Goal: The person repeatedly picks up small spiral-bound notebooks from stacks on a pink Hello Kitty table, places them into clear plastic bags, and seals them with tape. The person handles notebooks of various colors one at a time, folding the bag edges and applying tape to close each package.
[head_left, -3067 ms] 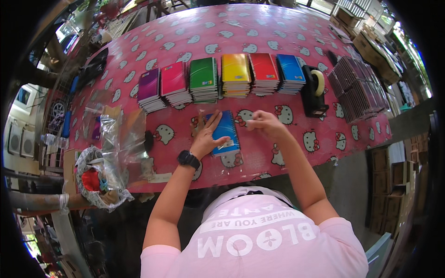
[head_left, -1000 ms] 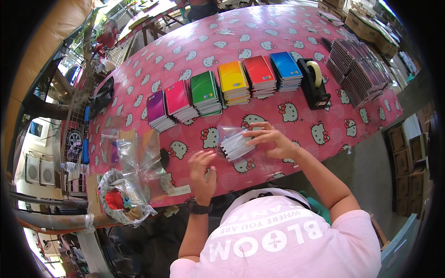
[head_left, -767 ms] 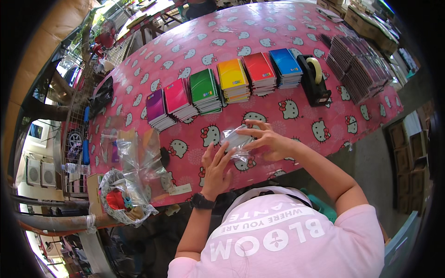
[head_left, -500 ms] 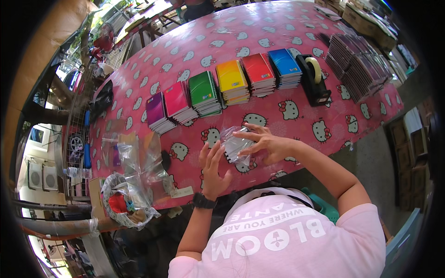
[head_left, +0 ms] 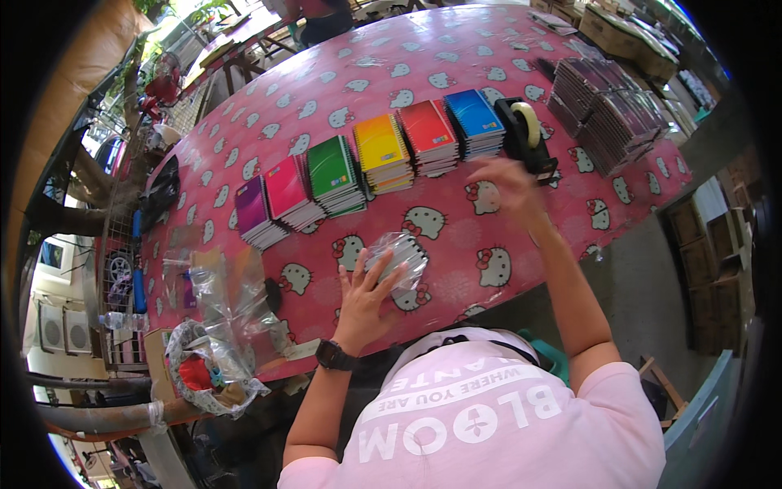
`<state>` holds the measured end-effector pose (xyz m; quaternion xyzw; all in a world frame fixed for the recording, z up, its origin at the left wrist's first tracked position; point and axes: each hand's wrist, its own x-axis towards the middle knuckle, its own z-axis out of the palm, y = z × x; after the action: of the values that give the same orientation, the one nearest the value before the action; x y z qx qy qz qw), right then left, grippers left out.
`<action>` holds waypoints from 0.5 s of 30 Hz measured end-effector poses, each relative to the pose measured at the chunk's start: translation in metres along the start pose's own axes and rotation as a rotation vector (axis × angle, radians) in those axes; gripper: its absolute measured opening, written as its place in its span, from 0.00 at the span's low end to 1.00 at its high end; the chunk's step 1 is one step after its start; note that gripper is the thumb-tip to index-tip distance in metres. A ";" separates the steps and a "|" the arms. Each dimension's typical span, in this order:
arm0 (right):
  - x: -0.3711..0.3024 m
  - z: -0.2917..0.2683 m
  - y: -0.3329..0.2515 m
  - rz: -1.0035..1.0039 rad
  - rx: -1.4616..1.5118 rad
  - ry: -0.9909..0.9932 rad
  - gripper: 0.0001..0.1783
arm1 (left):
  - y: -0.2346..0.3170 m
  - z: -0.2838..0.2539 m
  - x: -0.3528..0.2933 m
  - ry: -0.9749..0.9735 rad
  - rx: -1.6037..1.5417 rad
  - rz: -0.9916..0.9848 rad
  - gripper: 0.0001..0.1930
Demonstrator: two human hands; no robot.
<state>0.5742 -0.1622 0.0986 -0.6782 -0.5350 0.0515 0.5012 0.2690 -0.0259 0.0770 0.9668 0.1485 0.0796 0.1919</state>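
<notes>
A small spiral-bound stack in clear plastic wrap [head_left: 409,259] lies near the table's front edge. My left hand [head_left: 363,303], a dark watch on its wrist, rests over the stack's left side with fingers spread. Farther forward and to the right, my right hand [head_left: 511,191] is smeared by motion, apart from the wrapped stack and just short of a black tape dispenser [head_left: 541,163]. Whether its fingers are closed cannot be made out. Behind both hands runs a row of spiral notebook piles: purple [head_left: 252,200], pink [head_left: 287,185], green [head_left: 329,163], yellow [head_left: 380,143], red [head_left: 426,125] and blue [head_left: 473,112].
Loose clear plastic bags [head_left: 232,285] lie at the left. Beside them, a plastic-lined container [head_left: 181,346] sits at the table edge. Stacks of wrapped dark notebooks [head_left: 607,114] stand at the far right. Cardboard boxes [head_left: 623,41] are beyond the table.
My right hand has left the wrapped stack and moved forward and right toward the tape dispenser. My left hand has come onto the stack. The whole view has shifted slightly.
</notes>
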 end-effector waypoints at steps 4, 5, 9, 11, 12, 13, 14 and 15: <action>-0.027 -0.108 0.151 0.664 -0.474 0.502 0.18 | 0.000 0.002 0.010 0.018 -0.047 0.080 0.44; -0.023 -0.101 0.161 0.719 -0.523 0.448 0.19 | -0.002 0.003 0.009 0.017 -0.046 0.068 0.43; 0.011 -0.067 0.133 0.893 -0.659 0.321 0.23 | -0.005 0.003 0.003 0.028 -0.044 0.029 0.42; 0.007 -0.071 0.131 0.859 -0.699 0.335 0.23 | -0.002 0.003 0.004 0.020 -0.053 0.034 0.41; 0.002 -0.076 0.146 0.779 -0.714 0.348 0.22 | -0.001 0.003 0.005 0.016 -0.057 0.033 0.41; -0.003 -0.082 0.156 0.695 -0.727 0.357 0.21 | -0.001 0.003 0.006 0.013 -0.061 0.029 0.41; -0.006 -0.085 0.155 0.631 -0.542 0.396 0.19 | -0.001 0.002 0.005 0.018 -0.062 0.029 0.42; -0.016 -0.088 0.153 0.566 -0.356 0.430 0.18 | -0.001 0.001 0.005 0.022 -0.063 0.027 0.42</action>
<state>0.7236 -0.2183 0.0222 -0.8703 -0.2105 -0.0491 0.4425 0.2733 -0.0238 0.0762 0.9613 0.1349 0.0976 0.2194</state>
